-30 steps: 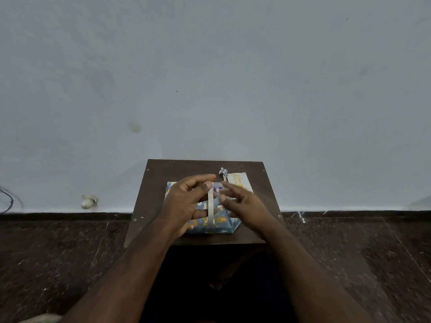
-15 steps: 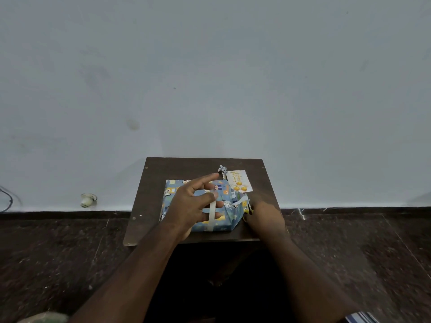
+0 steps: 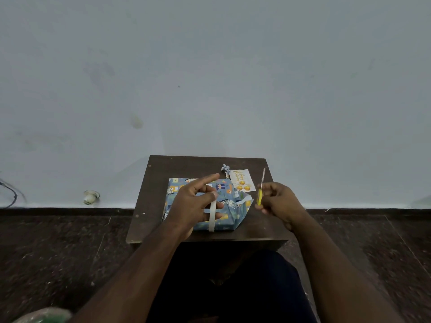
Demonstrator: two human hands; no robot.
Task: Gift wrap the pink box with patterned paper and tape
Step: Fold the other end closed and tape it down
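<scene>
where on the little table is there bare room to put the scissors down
Bare wood shows along the table's far edge behind the wrapped box, and down its left side. The right side is crowded: gift tag, ribbon scrap, and the right hand gripping the scissors. The left hand holds tape over the box.

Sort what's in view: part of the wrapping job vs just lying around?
In use: wrapped box; white ribbon strip under the left hand; yellow-handled scissors in the right hand.
Lying about: gift card; curled ribbon scrap; white object on the floor.
</scene>
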